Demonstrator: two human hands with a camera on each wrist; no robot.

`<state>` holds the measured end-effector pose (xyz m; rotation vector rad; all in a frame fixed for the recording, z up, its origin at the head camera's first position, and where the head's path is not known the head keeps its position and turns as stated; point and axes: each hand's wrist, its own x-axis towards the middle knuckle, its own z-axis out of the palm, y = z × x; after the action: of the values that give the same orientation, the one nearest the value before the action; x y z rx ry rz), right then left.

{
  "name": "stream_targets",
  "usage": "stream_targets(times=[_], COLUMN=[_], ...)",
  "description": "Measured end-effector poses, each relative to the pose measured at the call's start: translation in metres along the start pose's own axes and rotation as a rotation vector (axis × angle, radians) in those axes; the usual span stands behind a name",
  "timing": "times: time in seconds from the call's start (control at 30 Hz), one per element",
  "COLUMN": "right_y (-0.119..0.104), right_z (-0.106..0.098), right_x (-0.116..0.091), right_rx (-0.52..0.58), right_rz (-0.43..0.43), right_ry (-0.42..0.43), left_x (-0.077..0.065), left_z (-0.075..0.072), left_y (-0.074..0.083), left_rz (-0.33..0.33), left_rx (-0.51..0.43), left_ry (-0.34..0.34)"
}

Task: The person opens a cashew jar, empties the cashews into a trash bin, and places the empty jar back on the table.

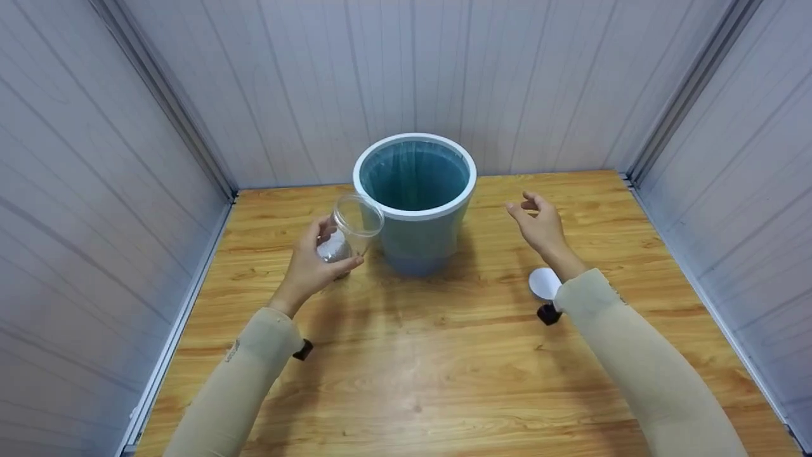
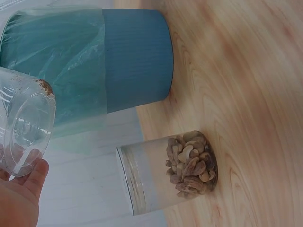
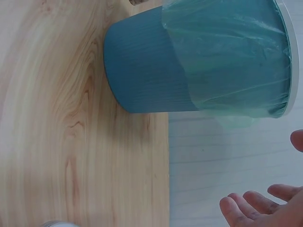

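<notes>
My left hand point(image 1: 311, 266) grips a clear plastic jar point(image 1: 359, 219) by its side, at the near left of the bin's rim. The jar has no lid on, and brown residue clings to its base edge in the left wrist view. Beneath that hand, a second clear jar point(image 2: 191, 163) with a pale lid stands upright on the table, partly filled with brown nuts that look like cashews. My right hand point(image 1: 542, 227) is held in the air right of the bin, fingers loosely bent and holding nothing. A white round lid point(image 1: 543, 284) lies below the right wrist, partly covered by the sleeve.
A blue bin point(image 1: 415, 251) with a white rim and a green plastic liner stands at the back middle of the wooden table point(image 1: 412, 355). Its mouth faces up. Pale panelled walls point(image 1: 304, 89) close off the back and both sides.
</notes>
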<state>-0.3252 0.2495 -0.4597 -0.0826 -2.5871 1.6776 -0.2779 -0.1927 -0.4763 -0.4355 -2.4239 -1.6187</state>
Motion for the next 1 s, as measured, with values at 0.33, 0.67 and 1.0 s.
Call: stream_targets(times=[0.33,0.67,1.0], right_y=[0.018,0.035,0.048], right_z=[-0.008,-0.015,-0.019], right_x=[-0.004,-0.01,-0.013], right_rx=[-0.032,-0.057,-0.081], right_rz=[0.015,0.04,0.074], right_ry=[-0.009,-0.029,-0.038], left_x=[-0.007,-0.014,-0.019], left_z=[0.004,0.013,0.025], left_y=[-0.003,-0.008,-0.014], left_rz=[0.003,-0.027,-0.018], left_rx=[0.044,-0.007,-0.083], left_ry=[-0.022,-0.063,-0.104])
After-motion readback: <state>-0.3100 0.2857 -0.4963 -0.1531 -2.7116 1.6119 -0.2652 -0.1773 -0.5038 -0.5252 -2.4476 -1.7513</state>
